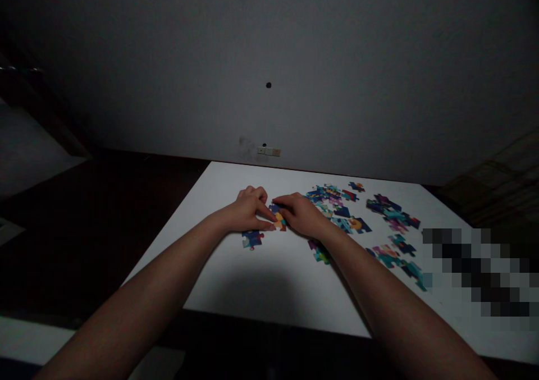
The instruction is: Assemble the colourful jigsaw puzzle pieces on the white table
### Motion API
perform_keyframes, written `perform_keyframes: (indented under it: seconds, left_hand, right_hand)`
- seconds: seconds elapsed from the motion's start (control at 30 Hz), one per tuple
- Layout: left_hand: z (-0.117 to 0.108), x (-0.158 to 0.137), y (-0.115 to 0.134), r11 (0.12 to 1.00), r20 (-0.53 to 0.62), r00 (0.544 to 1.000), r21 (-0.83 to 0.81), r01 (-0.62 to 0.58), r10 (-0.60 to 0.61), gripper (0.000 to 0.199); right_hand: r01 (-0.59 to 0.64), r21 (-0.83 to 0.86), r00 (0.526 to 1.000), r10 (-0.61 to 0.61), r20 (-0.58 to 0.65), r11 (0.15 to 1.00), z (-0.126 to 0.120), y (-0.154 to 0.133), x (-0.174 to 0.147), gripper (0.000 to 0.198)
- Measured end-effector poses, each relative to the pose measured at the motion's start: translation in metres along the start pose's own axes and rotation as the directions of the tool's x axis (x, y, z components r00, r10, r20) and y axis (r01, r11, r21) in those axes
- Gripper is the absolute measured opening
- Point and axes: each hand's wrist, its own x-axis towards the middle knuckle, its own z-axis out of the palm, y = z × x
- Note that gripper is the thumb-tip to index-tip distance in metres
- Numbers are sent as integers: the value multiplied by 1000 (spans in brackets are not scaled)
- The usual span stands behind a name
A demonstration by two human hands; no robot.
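Near the middle of the white table (252,290), a few jigsaw puzzle pieces (278,220) in orange, yellow and dark blue lie between my two hands. My left hand (248,209) has its thumb and index finger on the orange part, gripping a piece there. From the other side, my right hand (301,214) holds the same small group by its edge, thumb and index finger closed in on it. Whether those pieces are fully locked together is hard to see. Just below my left hand lies a dark blue puzzle piece (252,238) with red and white spots.
Loose puzzle pieces (326,193) are heaped beyond my right hand. Further pieces (389,209) are scattered to the right. A green and purple piece (319,252) sits beside my right forearm. Behind the table stands a grey wall (269,43) with a socket strip (268,151).
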Motion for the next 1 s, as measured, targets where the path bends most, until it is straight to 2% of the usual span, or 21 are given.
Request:
perform_keyframes:
  seconds: [0.27,0.4,0.7,1.0]
  left_hand:
    - [1,0,0,1000,8,1000,-17,24,-23,35]
    - [1,0,-1,1000,10,1000,-22,19,-19,34]
    - [1,0,-2,1000,23,999,-17,23,-23,33]
    - [1,0,-1,1000,29,999,-19,22,-22,34]
  right_hand:
    - [-108,-12,991,107,-81,994,0,12,-2,29]
    - [-96,-39,994,94,-48,995,-1,12,-3,28]
    - [-94,-54,994,91,-62,994,-1,14,-4,35]
    - [-139,142,976,160,-145,980,2,11,-6,41]
